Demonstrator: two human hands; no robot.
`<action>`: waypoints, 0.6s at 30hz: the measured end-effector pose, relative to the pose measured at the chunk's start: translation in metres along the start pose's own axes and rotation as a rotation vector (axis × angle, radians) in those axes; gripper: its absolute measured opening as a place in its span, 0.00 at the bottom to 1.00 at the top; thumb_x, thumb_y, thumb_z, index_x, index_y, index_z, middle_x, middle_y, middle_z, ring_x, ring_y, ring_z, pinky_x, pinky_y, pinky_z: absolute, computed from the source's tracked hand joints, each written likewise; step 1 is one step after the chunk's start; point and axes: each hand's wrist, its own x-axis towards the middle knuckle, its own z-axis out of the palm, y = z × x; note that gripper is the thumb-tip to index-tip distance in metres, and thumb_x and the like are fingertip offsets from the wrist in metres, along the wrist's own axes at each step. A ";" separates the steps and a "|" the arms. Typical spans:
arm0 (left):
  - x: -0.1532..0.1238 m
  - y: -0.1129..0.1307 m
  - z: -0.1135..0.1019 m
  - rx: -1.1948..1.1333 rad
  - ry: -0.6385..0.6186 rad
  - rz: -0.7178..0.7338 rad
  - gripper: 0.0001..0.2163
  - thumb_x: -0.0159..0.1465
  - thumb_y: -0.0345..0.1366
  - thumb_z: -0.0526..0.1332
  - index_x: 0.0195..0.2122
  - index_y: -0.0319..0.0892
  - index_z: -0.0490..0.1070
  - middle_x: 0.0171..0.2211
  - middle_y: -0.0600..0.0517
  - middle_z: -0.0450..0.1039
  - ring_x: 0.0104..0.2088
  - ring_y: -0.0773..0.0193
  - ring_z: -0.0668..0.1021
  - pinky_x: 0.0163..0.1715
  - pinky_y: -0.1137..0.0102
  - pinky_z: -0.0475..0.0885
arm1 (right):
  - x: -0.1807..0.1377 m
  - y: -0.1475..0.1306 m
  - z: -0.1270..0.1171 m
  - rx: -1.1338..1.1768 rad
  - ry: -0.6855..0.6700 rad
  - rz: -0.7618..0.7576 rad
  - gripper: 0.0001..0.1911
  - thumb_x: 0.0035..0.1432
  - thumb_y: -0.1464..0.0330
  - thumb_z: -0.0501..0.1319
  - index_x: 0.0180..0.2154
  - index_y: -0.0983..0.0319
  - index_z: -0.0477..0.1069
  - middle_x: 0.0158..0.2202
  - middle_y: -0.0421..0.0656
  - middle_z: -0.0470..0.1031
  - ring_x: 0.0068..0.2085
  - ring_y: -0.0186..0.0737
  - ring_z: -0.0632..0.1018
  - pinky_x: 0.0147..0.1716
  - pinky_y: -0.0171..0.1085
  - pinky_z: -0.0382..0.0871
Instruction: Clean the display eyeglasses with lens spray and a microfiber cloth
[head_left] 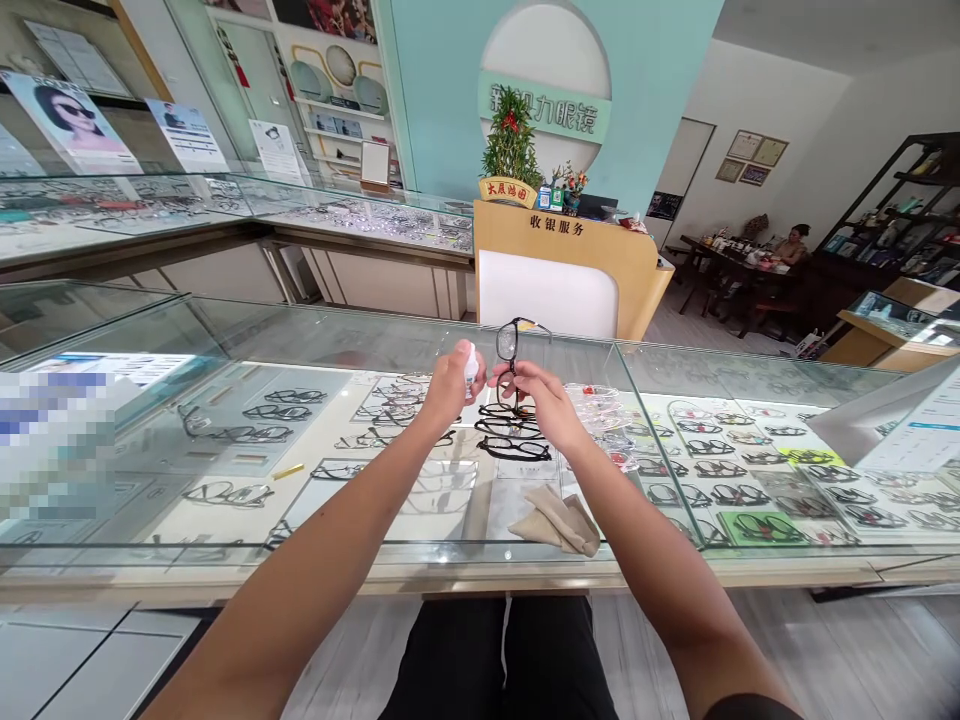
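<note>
In my left hand (451, 382) is a small white spray bottle (471, 368), its top pointing up near my thumb. My right hand (541, 395) grips a pair of black-framed eyeglasses (508, 345), turned on end so that one lens stands above the fingers. The bottle and the glasses are close together but apart, over the glass counter. Below them I see black eyeglasses (514, 448) in a row. A folded beige cloth (559, 520) lies on the counter nearer to me, left of my right forearm.
The glass display counter (435, 558) runs across in front of me, with many eyeglasses inside. Paper signs stand at the left and a white sign (911, 425) at the right. Beyond is a wooden cashier desk (641, 290); a person (791, 247) sits at a far table.
</note>
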 end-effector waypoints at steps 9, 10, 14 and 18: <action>-0.009 0.000 0.012 0.136 -0.219 0.000 0.35 0.66 0.72 0.54 0.20 0.44 0.65 0.17 0.51 0.61 0.18 0.67 0.61 0.18 0.70 0.55 | 0.008 0.010 -0.009 0.104 0.148 -0.020 0.15 0.59 0.58 0.61 0.42 0.58 0.80 0.41 0.42 0.84 0.40 0.42 0.76 0.42 0.40 0.67; -0.009 0.000 0.012 0.150 -0.229 -0.002 0.35 0.66 0.71 0.55 0.20 0.44 0.65 0.17 0.51 0.61 0.19 0.67 0.61 0.19 0.70 0.55 | 0.009 0.011 -0.009 0.102 0.147 -0.024 0.15 0.59 0.58 0.61 0.42 0.58 0.80 0.40 0.42 0.84 0.40 0.42 0.76 0.42 0.40 0.67; -0.003 0.001 0.007 0.066 -0.187 -0.031 0.34 0.66 0.72 0.55 0.21 0.44 0.66 0.18 0.51 0.61 0.19 0.67 0.62 0.19 0.70 0.56 | 0.008 0.012 -0.010 0.107 0.136 -0.040 0.16 0.60 0.59 0.61 0.44 0.58 0.81 0.41 0.42 0.85 0.39 0.41 0.75 0.41 0.40 0.67; 0.011 0.003 -0.018 0.005 0.124 0.042 0.33 0.65 0.74 0.54 0.29 0.45 0.67 0.25 0.51 0.66 0.25 0.63 0.70 0.27 0.67 0.70 | 0.008 0.010 -0.012 0.118 0.120 -0.042 0.18 0.62 0.58 0.60 0.47 0.59 0.80 0.43 0.43 0.85 0.39 0.42 0.76 0.42 0.40 0.68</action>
